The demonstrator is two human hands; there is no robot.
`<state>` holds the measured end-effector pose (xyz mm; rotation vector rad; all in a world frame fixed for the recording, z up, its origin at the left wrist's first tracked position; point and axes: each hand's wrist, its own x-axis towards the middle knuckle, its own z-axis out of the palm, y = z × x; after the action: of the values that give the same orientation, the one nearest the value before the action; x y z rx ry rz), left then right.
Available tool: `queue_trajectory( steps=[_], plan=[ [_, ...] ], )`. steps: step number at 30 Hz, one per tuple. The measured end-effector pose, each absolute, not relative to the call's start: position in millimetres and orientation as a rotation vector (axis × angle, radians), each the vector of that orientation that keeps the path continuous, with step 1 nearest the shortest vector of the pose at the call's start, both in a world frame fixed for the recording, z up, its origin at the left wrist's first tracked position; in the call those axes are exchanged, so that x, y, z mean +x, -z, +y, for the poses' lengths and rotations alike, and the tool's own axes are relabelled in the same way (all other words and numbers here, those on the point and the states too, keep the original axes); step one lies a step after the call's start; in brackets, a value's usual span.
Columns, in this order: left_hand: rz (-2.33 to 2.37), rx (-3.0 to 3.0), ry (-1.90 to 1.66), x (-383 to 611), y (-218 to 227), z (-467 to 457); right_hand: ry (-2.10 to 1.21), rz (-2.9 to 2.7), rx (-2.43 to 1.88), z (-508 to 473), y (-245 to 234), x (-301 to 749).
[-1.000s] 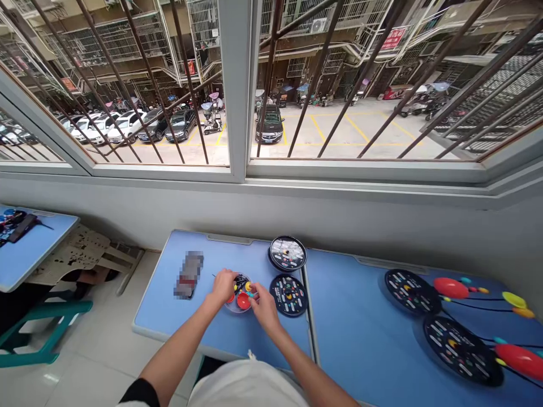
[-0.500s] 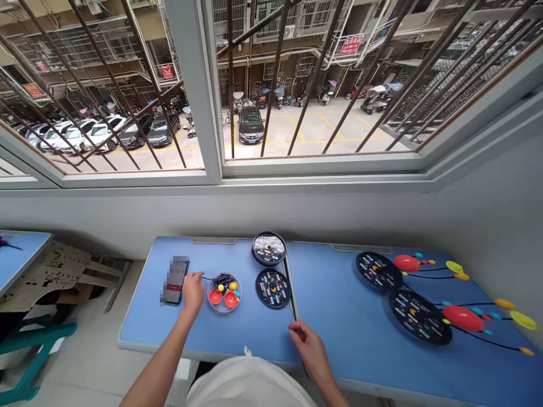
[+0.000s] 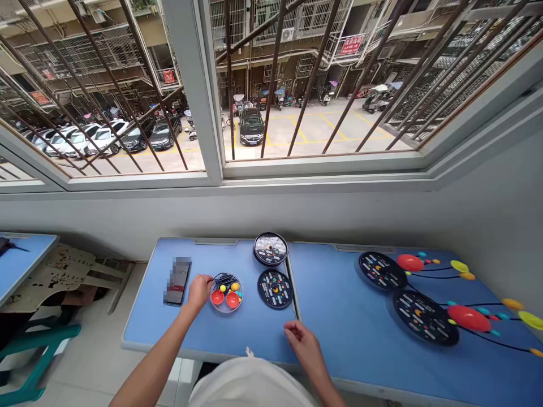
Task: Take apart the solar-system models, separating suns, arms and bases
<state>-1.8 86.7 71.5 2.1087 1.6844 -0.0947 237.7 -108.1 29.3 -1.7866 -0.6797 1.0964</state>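
Observation:
My left hand (image 3: 199, 292) is at the left rim of a clear round bowl (image 3: 226, 310), its fingertips pinched on a thin black rod whose far end lies among other black rods (image 3: 224, 280). Red half-shells (image 3: 233, 299) and small yellow, orange and blue balls sit in the same bowl. My right hand (image 3: 302, 341) hovers over the table near the seam, fingers curled and thumb close to the forefinger; whatever they hold, if anything, is too small to make out. Nearest to it lies a flat black disc (image 3: 275, 289) with a printed planet pattern.
Behind the disc stands a round black base (image 3: 270, 249) with a glossy top. A phone (image 3: 178, 282) lies left of the bowl. On the right rest two planet models with black bases (image 3: 425, 317) and long arms with coloured balls. A barred window rises behind the blue tables (image 3: 339, 316).
My left hand has moved slightly right, closer to the bowl, and less of the black rod shows. My right hand has shifted a little left, its fingers closer together.

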Motion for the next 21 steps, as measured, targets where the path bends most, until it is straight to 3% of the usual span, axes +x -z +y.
queue_trajectory(
  steps=[12, 21],
  plan=[
    [1.720, 1.932, 0.133, 11.2, -55.0, 92.1, -1.045, -0.583, -1.804, -114.0, -20.9, 251.5],
    [1.836, 1.940, -0.047, 21.1, -72.8, 73.9, -0.489, -0.436, -2.163, -134.5, -24.7, 395.0]
  ],
)
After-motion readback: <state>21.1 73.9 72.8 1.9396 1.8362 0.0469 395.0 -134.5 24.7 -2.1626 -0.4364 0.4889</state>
